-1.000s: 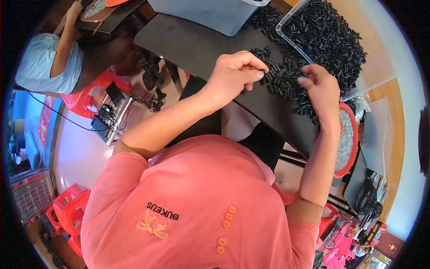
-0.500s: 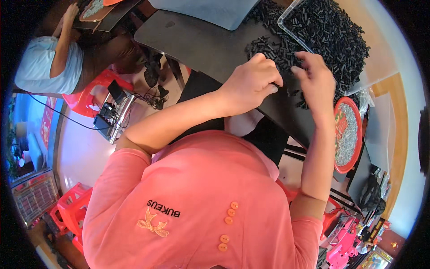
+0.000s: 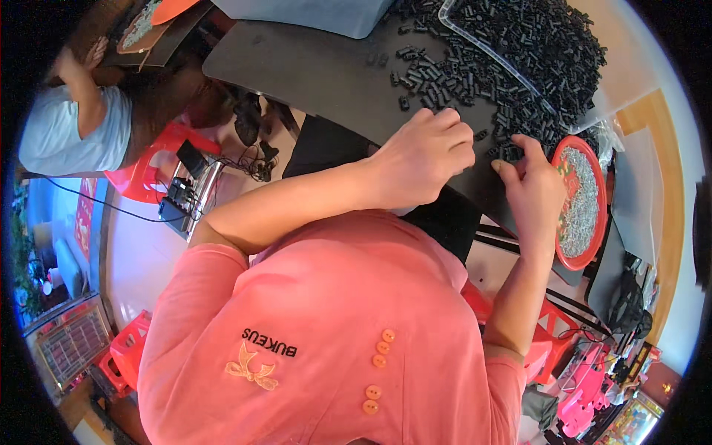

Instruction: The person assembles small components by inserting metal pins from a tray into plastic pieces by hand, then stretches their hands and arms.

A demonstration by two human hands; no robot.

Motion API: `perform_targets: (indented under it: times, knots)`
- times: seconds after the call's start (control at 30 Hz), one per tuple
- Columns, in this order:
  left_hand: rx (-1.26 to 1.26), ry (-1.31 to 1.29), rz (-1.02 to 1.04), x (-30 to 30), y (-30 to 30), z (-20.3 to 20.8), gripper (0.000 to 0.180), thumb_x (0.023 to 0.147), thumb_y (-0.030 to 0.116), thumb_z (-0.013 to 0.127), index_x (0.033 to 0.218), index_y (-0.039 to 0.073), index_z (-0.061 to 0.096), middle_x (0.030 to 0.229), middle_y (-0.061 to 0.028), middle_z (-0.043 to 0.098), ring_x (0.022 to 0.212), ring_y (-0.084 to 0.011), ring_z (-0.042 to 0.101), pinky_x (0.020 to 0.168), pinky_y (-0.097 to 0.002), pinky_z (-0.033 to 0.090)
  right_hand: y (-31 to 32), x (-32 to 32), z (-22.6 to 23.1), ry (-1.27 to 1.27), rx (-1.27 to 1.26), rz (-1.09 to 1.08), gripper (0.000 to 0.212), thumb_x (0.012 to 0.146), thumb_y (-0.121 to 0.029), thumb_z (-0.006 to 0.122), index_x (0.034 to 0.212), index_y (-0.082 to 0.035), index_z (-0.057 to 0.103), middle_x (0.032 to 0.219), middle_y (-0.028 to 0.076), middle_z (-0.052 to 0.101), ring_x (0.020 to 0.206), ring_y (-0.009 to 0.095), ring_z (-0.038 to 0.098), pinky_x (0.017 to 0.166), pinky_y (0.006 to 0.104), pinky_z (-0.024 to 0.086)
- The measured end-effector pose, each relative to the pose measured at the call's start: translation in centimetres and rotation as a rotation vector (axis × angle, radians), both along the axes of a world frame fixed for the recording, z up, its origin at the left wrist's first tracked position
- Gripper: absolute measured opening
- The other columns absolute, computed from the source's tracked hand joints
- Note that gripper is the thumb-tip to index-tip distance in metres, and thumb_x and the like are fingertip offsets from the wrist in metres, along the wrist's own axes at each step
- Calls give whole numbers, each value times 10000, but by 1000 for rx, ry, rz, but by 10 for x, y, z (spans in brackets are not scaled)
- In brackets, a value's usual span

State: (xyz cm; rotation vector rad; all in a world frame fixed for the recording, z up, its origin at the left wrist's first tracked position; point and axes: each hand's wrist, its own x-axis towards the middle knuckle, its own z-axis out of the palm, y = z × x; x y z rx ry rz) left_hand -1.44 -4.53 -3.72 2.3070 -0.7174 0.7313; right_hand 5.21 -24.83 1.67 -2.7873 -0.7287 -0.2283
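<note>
Held the left hand [image 3: 430, 159] knuckles-up over the near edge of the table [image 3: 311, 81], fingers curled toward the palm. Could not tell whether gripping something or empty. Held the right hand [image 3: 532, 189] beside the red dish [image 3: 602, 215], thumb and forefinger parted by a small gap, close to a few stray black parts [image 3: 434, 74]. Saw nothing clearly pinched there. Found the parts strewn over the table beyond both hands, thickening toward the clear tub [image 3: 619, 78] and heaped inside it.

Seemed best to pick from the thin outer fringe rather than the heap, one part at a time, with a light pinch. Looked wise, too, to work low and well inside the table edge, to keep any slip from reaching the floor.

Could not see the left fingertips, hidden beneath the hand, nor the right hand's folded fingers. Could not make out the parts' ends or the kind of pale pieces [image 3: 582, 200] in the dish. Lost the grey tub [image 3: 297, 11] partly past the upper edge.
</note>
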Motion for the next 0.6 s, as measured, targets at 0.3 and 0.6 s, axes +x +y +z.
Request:
perform_targets:
  times: [0.3, 0.6]
  knots:
    - [29, -38, 139, -2, 16, 1, 192, 731, 54, 692, 912, 61, 626, 1010, -56, 596, 1007, -281, 547, 839, -395, 432, 25, 17, -10, -141, -52, 52, 333, 829, -256, 710, 1100, -90, 610, 958, 152, 681, 793, 349, 683, 663, 450, 531]
    - [-28, -32, 543, -18, 65, 7, 190, 769, 37, 699, 953, 57, 655, 1199, -142, 576, 1138, -366, 498, 966, -455, 412, 6, -11, 5, 50, 132, 75, 345, 793, -177, 739, 1103, -79, 622, 933, 141, 699, 789, 328, 681, 670, 428, 520]
